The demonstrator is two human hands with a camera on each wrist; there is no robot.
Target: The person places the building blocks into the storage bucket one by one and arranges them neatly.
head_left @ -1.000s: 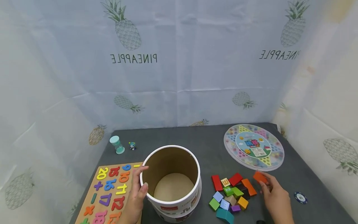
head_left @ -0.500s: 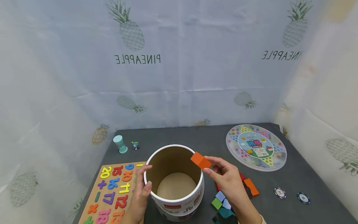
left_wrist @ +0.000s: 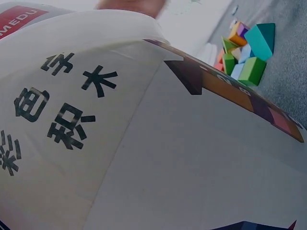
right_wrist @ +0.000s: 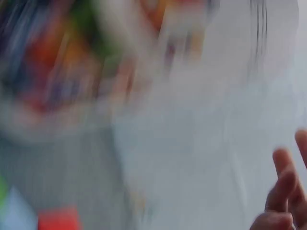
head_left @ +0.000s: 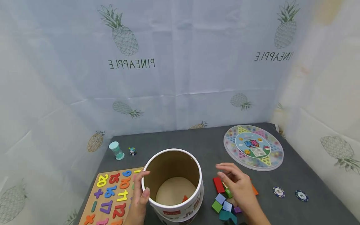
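My left hand (head_left: 139, 197) holds the left rim of a white cardboard bucket (head_left: 180, 206), fingertips over the edge. Inside, at the near wall of the bucket's floor, the tip of an orange block (head_left: 184, 198) shows; the rim hides the rest. My right hand (head_left: 239, 187) is just right of the bucket, over a pile of coloured blocks, with parted fingers and nothing between them. From the pile show a red block (head_left: 218, 185), a green block (head_left: 217, 206) and a teal block (head_left: 227, 216); my hand covers others. Printed lettering on the bucket's side fills the left wrist view.
A number board (head_left: 112, 195) lies left of the bucket. Behind it stand a teal sand timer (head_left: 116, 151) and a small figurine (head_left: 132, 151). A round board game (head_left: 253, 147) lies at the back right, with two poker chips (head_left: 278, 192) nearer. Pineapple-print cloth (head_left: 180, 62) hangs behind.
My right hand picked up the orange block, carried it left to the bucket and let it drop inside; the hand is now back over the pile. My left hand stays on the rim.
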